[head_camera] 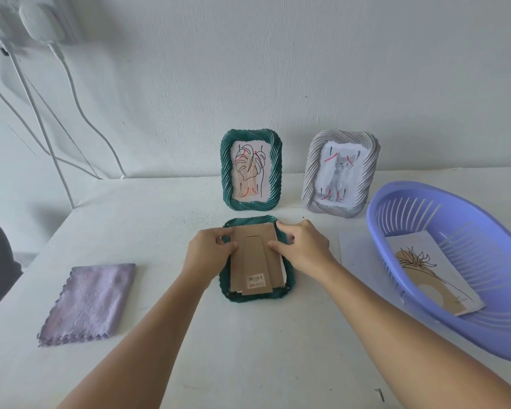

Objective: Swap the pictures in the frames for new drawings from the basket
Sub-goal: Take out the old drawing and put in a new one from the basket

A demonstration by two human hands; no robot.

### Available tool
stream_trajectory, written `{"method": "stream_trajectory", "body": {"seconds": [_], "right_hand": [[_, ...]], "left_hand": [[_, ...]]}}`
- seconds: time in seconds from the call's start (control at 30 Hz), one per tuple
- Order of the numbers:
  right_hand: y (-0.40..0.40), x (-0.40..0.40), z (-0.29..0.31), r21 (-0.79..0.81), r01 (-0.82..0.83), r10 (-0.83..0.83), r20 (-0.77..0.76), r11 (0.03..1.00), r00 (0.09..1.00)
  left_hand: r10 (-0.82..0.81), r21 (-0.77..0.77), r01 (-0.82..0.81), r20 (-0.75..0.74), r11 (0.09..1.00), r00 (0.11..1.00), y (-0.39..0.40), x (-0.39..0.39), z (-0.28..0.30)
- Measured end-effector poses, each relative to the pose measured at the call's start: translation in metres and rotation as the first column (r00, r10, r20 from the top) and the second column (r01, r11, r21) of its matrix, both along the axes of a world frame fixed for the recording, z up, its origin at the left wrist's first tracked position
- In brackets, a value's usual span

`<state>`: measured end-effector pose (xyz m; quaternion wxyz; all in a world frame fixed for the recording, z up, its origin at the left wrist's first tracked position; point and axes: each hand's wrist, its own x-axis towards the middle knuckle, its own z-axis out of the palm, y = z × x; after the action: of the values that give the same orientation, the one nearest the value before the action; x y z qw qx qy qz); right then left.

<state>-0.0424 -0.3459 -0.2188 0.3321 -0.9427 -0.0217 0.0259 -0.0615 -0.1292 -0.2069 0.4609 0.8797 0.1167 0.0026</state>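
**Fingertips pinning the backing board on the face-down frame**

Fingers first: the left hand (208,249) has its fingers curled onto the left edge of the brown cardboard backing board (255,261), thumb and forefinger pinching at the upper corner, while the right hand (303,246) presses its fingertips on the board's right side and reaches its forefinger to the top corner. Both hands are in contact, neither clenched; whether they are lifting or seating the board I cannot tell.

Sweeping from the left: a folded lilac microfibre cloth (89,302) lies well apart from the hands. Centre, the dark green twisted-rim picture frame lying face down (288,286) sits directly under both hands, its board slightly askew, with a white paper edge peeping out on the right. Behind it stand an upright green twisted-rim frame with a leaf drawing (251,169) and a grey twisted-rim frame with a kitten picture (341,172). Far right, the lilac slotted plastic basket (396,208) holds a flower drawing on white and tan paper (434,276).

Handling, as I judge it: the board is light, thin and stiff but would crease if bent, so take it by its edges. The paper is floppy and tears easily. The frame looks rigid, and its front pane may be fragile, so keep it flat.
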Motion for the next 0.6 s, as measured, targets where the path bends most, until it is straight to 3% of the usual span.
{"method": "stream_trajectory", "body": {"seconds": [0.4, 0.6], "right_hand": [[-0.0004, -0.0009, 0.0004, 0.018, 0.02, -0.02, -0.018, 1.0, 1.0], [0.0004, -0.0025, 0.0038, -0.071, -0.043, 0.04, -0.046, 0.997, 0.998]], "left_hand": [[0.002, -0.011, -0.002, -0.009, 1.0, 1.0, 0.0036, -0.0021, -0.0005], [-0.011, -0.002, 0.011, -0.015, 1.0, 1.0, 0.0031, -0.0006, 0.0004]]}}
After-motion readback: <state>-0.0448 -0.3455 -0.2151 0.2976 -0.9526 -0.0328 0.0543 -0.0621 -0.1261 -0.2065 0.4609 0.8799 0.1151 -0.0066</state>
